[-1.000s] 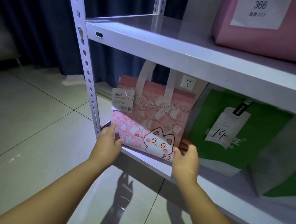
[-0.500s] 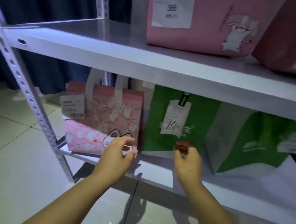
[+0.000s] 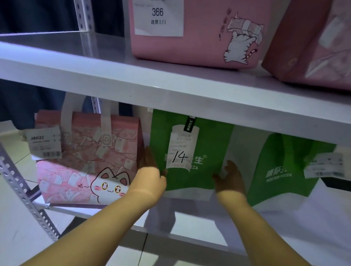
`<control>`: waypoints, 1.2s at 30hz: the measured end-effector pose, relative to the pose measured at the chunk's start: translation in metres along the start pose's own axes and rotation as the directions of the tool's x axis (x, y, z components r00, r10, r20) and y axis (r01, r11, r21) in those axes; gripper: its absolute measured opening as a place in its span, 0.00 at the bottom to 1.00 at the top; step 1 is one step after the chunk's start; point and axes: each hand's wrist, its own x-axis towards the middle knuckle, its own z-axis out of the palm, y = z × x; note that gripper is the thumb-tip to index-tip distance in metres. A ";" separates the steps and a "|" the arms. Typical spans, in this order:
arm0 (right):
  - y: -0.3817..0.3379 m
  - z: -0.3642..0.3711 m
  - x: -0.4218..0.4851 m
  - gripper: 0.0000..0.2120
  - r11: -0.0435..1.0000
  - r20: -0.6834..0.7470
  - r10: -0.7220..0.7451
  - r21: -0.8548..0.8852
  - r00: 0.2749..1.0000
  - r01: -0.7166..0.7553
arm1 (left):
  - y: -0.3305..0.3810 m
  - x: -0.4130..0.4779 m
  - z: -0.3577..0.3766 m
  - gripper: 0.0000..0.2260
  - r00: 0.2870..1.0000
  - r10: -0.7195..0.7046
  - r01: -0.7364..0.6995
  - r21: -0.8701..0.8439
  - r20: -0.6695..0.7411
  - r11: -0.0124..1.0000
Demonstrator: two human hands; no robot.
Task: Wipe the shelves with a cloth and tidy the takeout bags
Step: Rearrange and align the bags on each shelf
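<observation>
A green takeout bag (image 3: 200,175) with a receipt marked 14 stands on the lower shelf (image 3: 195,226). My left hand (image 3: 150,175) lies flat against its left side, fingers straight, between it and the pink cat bag (image 3: 82,162). My right hand (image 3: 230,178) lies with straight fingers against its right side. A second green bag (image 3: 281,170) leans just to the right. No cloth is in view.
On the upper shelf (image 3: 133,76) stand a pink bag (image 3: 197,31) labelled 366 and another pink bag (image 3: 324,43) at the right. A perforated metal upright (image 3: 13,182) slants at the left. Tiled floor (image 3: 0,235) lies below.
Both hands left the pink cat bag and moved right to the two sides of the green bag marked 14. The view shifted right and closer.
</observation>
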 end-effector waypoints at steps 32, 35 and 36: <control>0.019 -0.118 -0.230 0.07 0.929 0.119 0.246 0.254 0.962 -0.269 | -0.032 -0.193 -0.038 0.13 0.992 -0.093 0.120 -0.502 0.080 0.857; -0.011 -0.144 -0.266 0.09 0.908 0.163 0.276 0.277 0.947 -0.313 | -0.024 -0.230 -0.072 0.13 0.979 -0.162 0.201 -0.476 0.122 0.856; -0.023 -0.155 -0.277 0.10 0.907 0.176 0.283 0.270 0.943 -0.323 | -0.020 -0.243 -0.085 0.13 0.974 -0.186 0.227 -0.468 0.132 0.854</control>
